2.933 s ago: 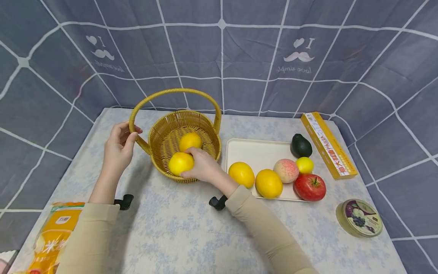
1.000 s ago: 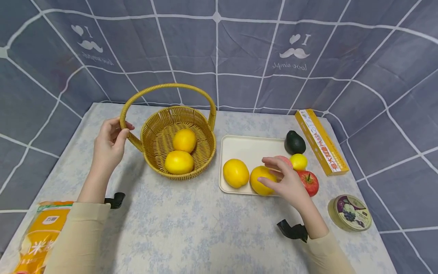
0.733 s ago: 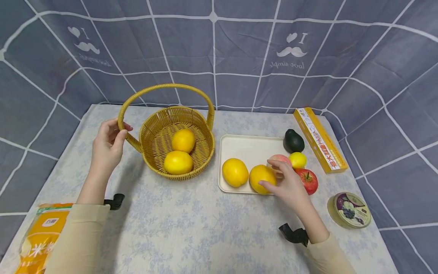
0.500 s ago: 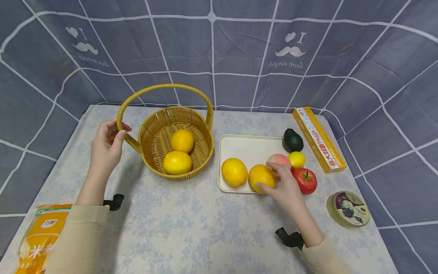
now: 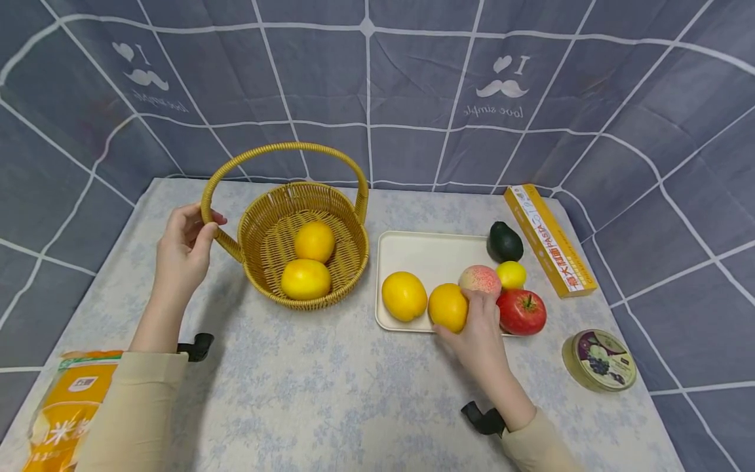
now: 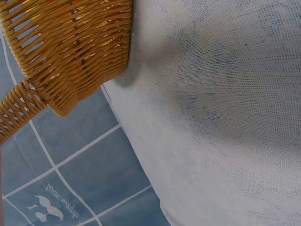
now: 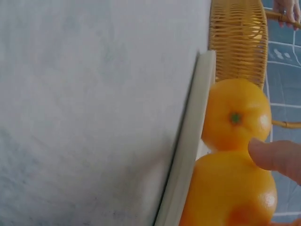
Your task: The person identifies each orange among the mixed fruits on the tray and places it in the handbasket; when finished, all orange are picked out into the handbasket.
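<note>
My left hand (image 5: 185, 252) holds the arched handle of a yellow wicker basket (image 5: 252, 262) at its left side. Two oranges (image 5: 305, 280) lie inside the basket; the left wrist view shows its woven side (image 6: 80, 56). My right hand (image 5: 479, 331) grips an orange (image 5: 447, 308) at the front of a cream tray (image 5: 421, 252), thumb at its front left and fingers over its right side. Another orange (image 5: 404, 296) sits just left of it. In the right wrist view, the thumb (image 7: 277, 157) overlaps the gripped orange (image 7: 228, 193).
On the tray's right are a peach (image 5: 480, 280), a lemon (image 5: 511, 275), a red apple (image 5: 522, 313) and an avocado (image 5: 504, 242). A pasta box (image 5: 551, 242) and a round tin (image 5: 601, 360) stand farther right. An orange packet (image 5: 77, 406) lies front left.
My right hand let go of an orange in the basket, moved right to the tray, and closed around an orange there. My left hand keeps its hold on the basket handle.
</note>
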Demonstrator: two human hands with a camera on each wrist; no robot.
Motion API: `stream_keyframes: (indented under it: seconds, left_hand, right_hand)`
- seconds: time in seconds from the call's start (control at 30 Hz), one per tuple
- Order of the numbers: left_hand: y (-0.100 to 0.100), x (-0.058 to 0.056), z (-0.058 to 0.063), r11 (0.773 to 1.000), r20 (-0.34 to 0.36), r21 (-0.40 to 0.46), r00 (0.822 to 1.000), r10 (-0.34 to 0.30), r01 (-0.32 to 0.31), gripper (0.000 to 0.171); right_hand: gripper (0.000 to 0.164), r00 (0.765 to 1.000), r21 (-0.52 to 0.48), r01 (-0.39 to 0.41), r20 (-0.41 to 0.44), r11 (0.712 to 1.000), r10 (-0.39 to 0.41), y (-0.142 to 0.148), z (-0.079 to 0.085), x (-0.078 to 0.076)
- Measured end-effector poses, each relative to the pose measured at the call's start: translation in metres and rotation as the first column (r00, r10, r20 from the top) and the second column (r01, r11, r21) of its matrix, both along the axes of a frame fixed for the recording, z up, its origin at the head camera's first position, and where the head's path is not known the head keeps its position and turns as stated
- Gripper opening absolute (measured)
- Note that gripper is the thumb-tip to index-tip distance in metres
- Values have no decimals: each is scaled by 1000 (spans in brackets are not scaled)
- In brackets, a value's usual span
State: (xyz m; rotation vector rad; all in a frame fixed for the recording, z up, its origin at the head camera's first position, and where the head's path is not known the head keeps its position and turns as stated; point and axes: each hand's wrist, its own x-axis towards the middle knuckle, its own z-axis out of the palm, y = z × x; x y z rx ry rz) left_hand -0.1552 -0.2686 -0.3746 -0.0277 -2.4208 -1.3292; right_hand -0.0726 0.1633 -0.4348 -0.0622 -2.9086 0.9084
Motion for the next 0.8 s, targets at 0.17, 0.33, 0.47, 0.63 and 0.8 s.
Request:
stream_keyframes:
  seconds: [0.17, 0.33, 0.47, 0.63, 0.8]
  left_hand:
    - [0, 0, 0, 1000, -1, -3, 1000, -4, 4, 34]
    - [0, 0, 1, 1000, -9, -6, 1000, -7, 7, 35]
    - [1, 0, 1, 1000, -11, -9, 1000, -4, 4, 35]
    - [1, 1, 1, 1000, -16, -2, 1000, -2, 2, 34]
    - [1, 1, 1, 1000, -16, -5, 1000, 0, 0, 34]
  right_hand:
    - [79, 999, 10, 40, -12, 999, -40, -4, -2, -1]
    - [79, 998, 10, 58, -6, 998, -58, -5, -5, -3]
    - [78, 997, 3, 71, -34, 997, -71, -6, -8, -3]
    - [76, 994, -19, 85, -61, 996, -86, -7, -10, -4]
    - [76, 994, -108, 103, 35, 989, -100, -3, -5, -4]
